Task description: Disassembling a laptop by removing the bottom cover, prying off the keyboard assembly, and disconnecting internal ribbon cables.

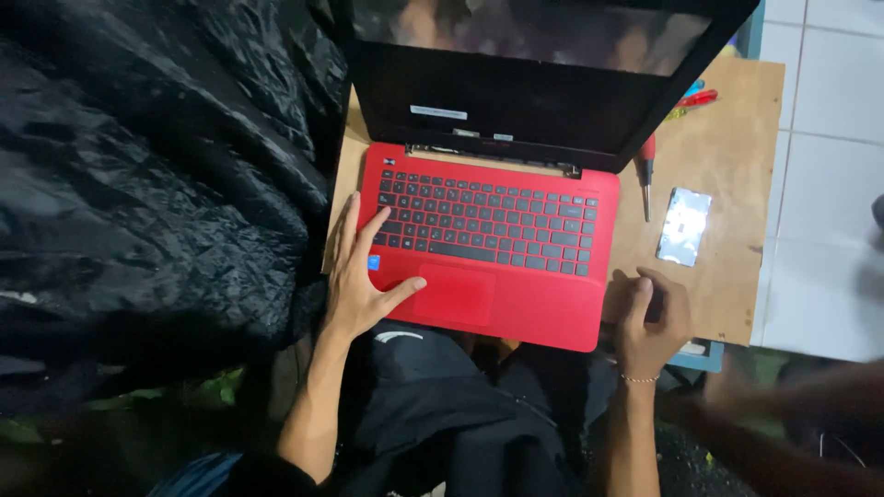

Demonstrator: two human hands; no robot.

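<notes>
Both hands rest at the red laptop (pixel 488 248) on our wooden worktop (pixel 727 175): left hand (pixel 364 276) spread flat on its near-left palm rest, right hand (pixel 649 317) loosely curled at its near-right corner, gripping nothing we can see. Its screen bezel looks detached; a screwdriver (pixel 646 179) lies right.

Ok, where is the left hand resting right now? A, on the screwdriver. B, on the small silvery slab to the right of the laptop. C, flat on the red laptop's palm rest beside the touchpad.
C: the left hand lies spread on the red laptop at its left palm rest, thumb reaching toward the touchpad.
</notes>
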